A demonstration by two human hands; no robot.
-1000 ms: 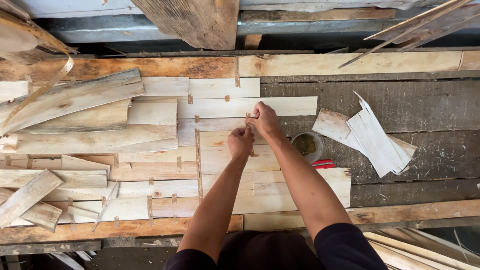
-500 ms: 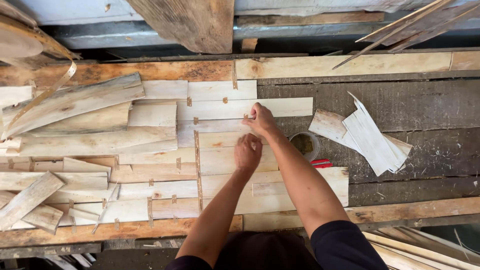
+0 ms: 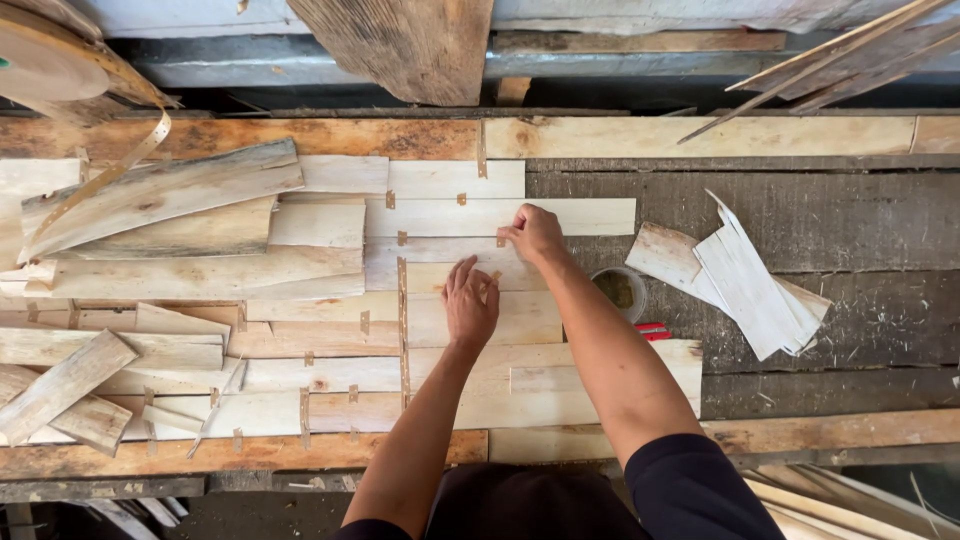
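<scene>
From overhead on the workbench: left hand spread flat, pinning pale veneer strips edge to edge, right hand pinching a brown tape tab over their seam, loose offcuts aside.

I see my left hand pressed flat on pale veneer sheets joined by brown tape strips, while my right hand pinches a small tape piece at a seam, near a small round container
</scene>
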